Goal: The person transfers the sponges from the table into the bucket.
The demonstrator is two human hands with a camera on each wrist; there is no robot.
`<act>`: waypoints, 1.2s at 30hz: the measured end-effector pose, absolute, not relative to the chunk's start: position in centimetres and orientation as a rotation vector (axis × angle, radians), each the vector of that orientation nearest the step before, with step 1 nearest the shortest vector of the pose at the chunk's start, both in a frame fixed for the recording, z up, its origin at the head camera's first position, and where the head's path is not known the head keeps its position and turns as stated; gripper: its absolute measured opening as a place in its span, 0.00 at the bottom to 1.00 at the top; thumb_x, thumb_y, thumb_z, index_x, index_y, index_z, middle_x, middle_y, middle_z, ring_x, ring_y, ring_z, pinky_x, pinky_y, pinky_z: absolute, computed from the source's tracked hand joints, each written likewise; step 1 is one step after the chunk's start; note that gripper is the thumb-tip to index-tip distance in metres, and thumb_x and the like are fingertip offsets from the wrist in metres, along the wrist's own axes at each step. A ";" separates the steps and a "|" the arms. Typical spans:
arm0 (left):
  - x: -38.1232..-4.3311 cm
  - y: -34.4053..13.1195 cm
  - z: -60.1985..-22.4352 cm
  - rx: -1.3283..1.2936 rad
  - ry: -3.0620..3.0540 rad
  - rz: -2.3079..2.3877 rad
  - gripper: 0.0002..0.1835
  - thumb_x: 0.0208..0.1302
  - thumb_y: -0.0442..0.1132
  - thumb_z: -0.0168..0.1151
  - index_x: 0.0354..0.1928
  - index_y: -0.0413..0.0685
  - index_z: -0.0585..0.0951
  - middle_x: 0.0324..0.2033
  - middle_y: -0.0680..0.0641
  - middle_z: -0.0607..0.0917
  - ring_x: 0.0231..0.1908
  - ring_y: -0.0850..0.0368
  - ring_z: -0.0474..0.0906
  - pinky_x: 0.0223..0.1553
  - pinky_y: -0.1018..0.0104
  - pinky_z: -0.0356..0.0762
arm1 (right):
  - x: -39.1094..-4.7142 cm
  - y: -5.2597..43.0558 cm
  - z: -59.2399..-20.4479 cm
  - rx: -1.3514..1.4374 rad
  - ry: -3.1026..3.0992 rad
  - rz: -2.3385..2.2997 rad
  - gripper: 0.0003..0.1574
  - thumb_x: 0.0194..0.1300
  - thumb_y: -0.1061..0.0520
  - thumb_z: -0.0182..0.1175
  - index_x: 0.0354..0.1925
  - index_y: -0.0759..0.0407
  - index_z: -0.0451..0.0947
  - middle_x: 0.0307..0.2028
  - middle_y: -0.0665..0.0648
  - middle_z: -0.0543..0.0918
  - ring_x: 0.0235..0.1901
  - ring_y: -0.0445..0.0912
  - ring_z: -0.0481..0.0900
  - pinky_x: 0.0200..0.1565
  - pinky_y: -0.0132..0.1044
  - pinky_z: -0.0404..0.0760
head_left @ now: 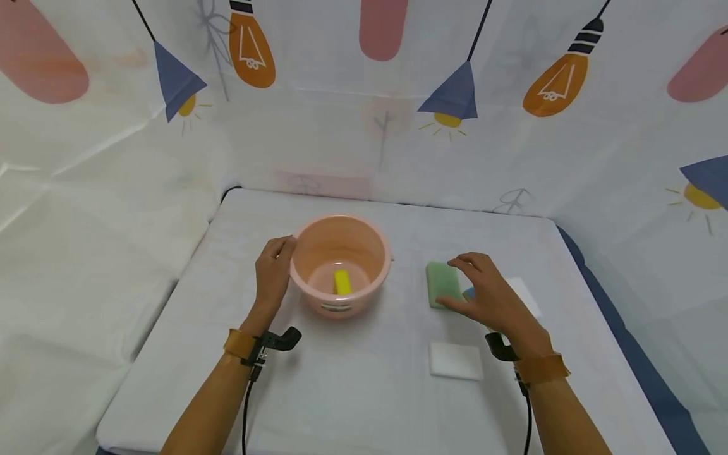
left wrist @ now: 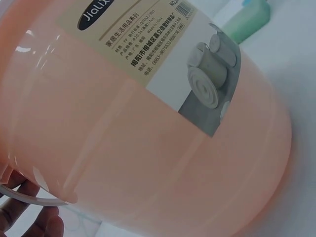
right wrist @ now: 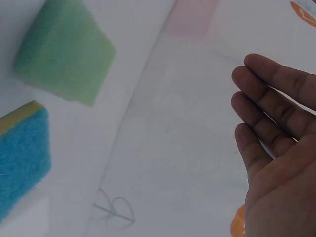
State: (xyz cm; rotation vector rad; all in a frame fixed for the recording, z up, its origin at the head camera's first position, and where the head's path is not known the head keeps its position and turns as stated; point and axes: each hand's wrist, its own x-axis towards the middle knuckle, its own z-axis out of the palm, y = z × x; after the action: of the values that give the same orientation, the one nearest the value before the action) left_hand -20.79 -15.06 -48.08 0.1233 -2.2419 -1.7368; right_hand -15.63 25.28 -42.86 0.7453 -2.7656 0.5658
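Observation:
My left hand (head_left: 274,268) holds a pink plastic bucket (head_left: 370,287) at its left side, and in the left wrist view the fingers (left wrist: 52,224) curl at its pale handle (left wrist: 34,199). A yellow block (head_left: 342,282) lies on the bucket's floor. The right hand (head_left: 483,291) hovers with thumb and fingers spread by a light green sponge (head_left: 442,284), overlapping its right edge in the head view. Seen from the right wrist, that hand is empty, and the green sponge (right wrist: 69,57) lies near a blue sponge (right wrist: 24,158) with a yellowish layer.
A flat white pad (head_left: 455,361) lies in front of the green sponge. Another white piece (head_left: 524,296) is partly hidden behind the right hand. Everything stands on a white-covered table (head_left: 364,404), with a patterned white sheet (head_left: 330,126) hanging behind it.

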 end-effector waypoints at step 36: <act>-20.9 -14.8 -47.7 0.168 -2.218 -1.770 0.29 0.72 0.61 0.54 0.56 0.44 0.84 0.52 0.49 0.81 0.47 0.57 0.75 0.45 0.64 0.72 | -8.4 29.6 -52.8 0.654 -3.024 0.645 0.55 0.46 0.27 0.75 0.61 0.61 0.76 0.58 0.60 0.70 0.60 0.57 0.68 0.55 0.55 0.76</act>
State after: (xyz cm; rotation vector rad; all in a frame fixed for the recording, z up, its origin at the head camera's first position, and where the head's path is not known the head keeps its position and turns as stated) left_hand -20.89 -14.80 -47.72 0.1676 -2.2181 -1.7704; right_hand -8.41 29.64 -52.79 0.6536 -3.0238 0.6451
